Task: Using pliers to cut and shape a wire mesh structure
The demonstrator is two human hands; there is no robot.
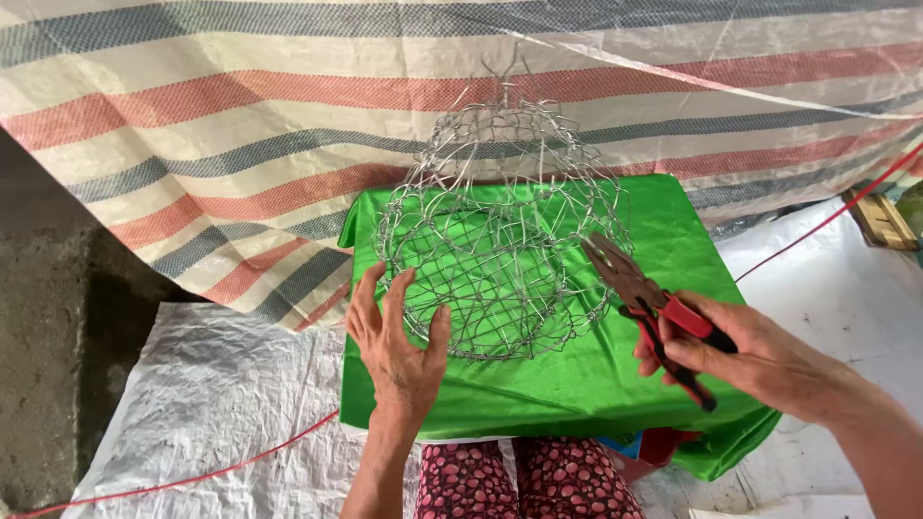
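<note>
Green cloth (615, 375): one wire basket (500, 240), one pliers (649, 303).

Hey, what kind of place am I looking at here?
Probably a makeshift craft spot outdoors or in a shed: a striped tarp as backdrop, plastic sheeting on bare ground, and a green-covered stand bearing a handmade wire basket.

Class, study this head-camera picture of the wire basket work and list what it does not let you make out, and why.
- What stands under the green cloth: fully draped.
- Right hand palm and its grip on the pliers: turned away; jaw gap too small to tell.
- Whether the pliers touch the wire basket: overlap, unclear.
- Wooden piece: cut off by the right edge.
- Left hand palm: faces the basket.
</note>
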